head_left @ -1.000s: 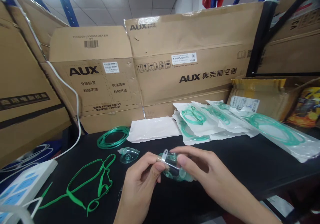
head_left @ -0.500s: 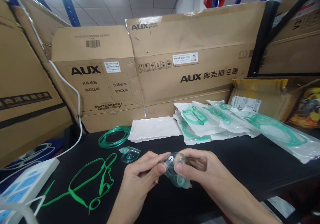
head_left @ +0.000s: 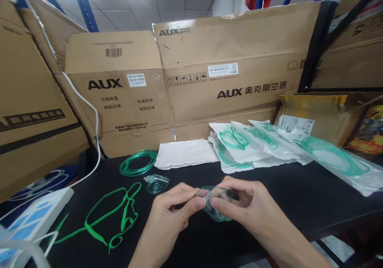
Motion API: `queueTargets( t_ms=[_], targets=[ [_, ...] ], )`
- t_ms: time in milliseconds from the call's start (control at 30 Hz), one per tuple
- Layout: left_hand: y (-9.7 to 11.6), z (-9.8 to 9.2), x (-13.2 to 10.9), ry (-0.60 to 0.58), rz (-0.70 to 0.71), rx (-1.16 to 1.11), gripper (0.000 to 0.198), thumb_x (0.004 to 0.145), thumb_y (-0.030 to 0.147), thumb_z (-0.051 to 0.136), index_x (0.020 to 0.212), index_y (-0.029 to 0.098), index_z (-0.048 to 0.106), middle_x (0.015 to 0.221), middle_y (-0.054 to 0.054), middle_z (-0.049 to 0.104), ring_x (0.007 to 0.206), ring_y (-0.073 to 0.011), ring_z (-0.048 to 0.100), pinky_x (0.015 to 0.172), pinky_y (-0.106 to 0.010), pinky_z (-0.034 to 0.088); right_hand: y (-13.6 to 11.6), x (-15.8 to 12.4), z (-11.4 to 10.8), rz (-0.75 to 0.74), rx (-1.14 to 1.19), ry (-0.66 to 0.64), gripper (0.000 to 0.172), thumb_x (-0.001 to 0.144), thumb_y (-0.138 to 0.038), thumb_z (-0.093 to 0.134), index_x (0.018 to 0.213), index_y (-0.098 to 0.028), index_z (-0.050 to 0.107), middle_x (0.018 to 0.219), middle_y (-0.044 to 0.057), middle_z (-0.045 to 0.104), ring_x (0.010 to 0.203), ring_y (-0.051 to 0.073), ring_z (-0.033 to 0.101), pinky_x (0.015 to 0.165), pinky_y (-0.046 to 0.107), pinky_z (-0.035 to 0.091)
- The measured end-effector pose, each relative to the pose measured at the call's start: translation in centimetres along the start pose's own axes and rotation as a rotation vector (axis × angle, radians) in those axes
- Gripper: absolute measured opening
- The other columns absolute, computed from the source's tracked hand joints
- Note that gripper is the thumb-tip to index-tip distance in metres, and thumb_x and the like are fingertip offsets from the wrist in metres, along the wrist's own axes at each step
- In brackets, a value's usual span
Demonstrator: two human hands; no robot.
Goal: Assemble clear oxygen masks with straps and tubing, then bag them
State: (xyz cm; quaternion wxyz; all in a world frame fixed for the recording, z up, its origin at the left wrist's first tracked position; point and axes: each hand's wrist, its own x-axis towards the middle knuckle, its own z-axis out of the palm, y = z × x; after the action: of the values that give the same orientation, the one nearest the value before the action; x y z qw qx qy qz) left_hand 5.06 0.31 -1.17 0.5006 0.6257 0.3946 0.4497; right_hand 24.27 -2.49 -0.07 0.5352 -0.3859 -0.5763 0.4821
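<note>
Above the black tabletop, both hands hold a clear green-tinted oxygen mask (head_left: 220, 214). My left hand (head_left: 176, 206) pinches its left edge, thumb and forefinger closed near a small whitish clip (head_left: 207, 196). From the other side my right hand (head_left: 243, 198) grips the mask, its thumb pressed beside that clip and the fingers behind the shell. The fingertips partly cover the clip. A second small clear mask piece (head_left: 156, 184) lies on the table just beyond my left hand. Left of it are loose green elastic straps (head_left: 95, 236) and a coil of green tubing (head_left: 138, 163).
White paper packets (head_left: 186, 154) and several clear-fronted bags of green tubing (head_left: 236, 140) lie along the back. Cardboard boxes (head_left: 191, 96) stand behind them. A white power strip (head_left: 38, 216) with cables sits at the left, and a small open carton (head_left: 314, 116) at the back right.
The mask has turned in my hands, so its upper rim now shows more and its lower part less. My fingers keep their grip near the clip. The view has shifted slightly.
</note>
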Motion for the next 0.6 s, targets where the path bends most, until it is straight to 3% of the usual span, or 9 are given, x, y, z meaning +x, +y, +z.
queueTargets(
  t_ms=[233,467,600],
  targets=[
    [0.4,1.1,-0.4,0.044,-0.004,-0.011,0.028,0.079,0.046,0.079,0.085,0.018,0.083,0.082,-0.002,0.060,0.048,-0.0034,0.035,0.040,-0.018,0.021,-1.5,0.0,-1.2,0.048,-0.039,-0.110,0.020,0.081,-0.037,0.081,0.080,-0.018,0.078,0.077,-0.001,0.060,0.073,0.014,0.053,0.068,0.025,0.043],
    [0.4,1.7,-0.5,0.164,0.123,0.145,0.025,0.081,0.040,0.076,0.071,0.019,0.070,0.071,0.001,0.052,0.066,-0.0128,0.043,0.056,-0.021,0.038,-0.5,0.1,-1.2,0.091,0.075,-0.205,0.020,0.088,-0.039,0.076,0.092,-0.019,0.073,0.088,0.000,0.063,0.086,0.016,0.056,0.077,0.026,0.043],
    [-0.3,1.3,-0.1,0.147,0.079,0.277,0.032,0.085,0.049,0.069,0.072,0.019,0.066,0.068,0.002,0.048,0.064,-0.0138,0.044,0.059,-0.023,0.039,0.0,0.1,-0.8,0.142,0.082,-0.194,0.026,0.089,-0.043,0.075,0.100,-0.020,0.072,0.095,0.003,0.067,0.093,0.019,0.061,0.084,0.029,0.046]
  ],
)
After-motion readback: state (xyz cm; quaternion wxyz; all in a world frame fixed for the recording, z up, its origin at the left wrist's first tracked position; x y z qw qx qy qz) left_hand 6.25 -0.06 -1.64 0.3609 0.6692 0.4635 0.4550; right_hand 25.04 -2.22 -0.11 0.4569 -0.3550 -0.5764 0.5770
